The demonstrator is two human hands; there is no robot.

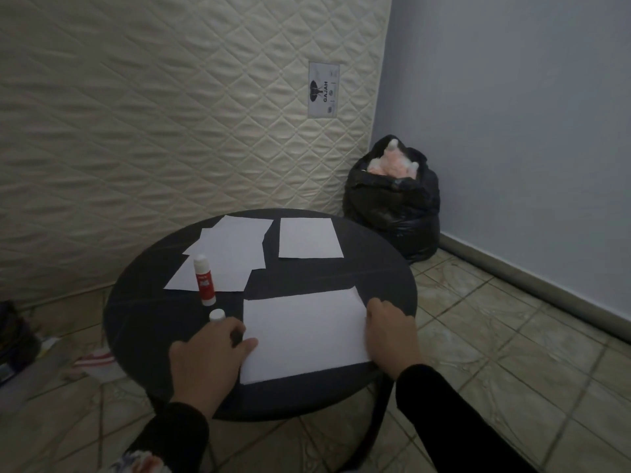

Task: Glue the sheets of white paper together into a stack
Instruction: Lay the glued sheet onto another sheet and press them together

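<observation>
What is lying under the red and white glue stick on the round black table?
The red and white glue stick stands on the loose overlapping white paper sheets. The round black table beneath them is covered there.

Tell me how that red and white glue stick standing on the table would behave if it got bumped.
The glue stick stands upright, tall and narrow on a small base, so a nudge would likely tip it. Being a cylinder, it would probably roll on the smooth round table. It looks uncapped, with a white cap standing nearby, so a fall might smear glue on the loose sheets.
</observation>
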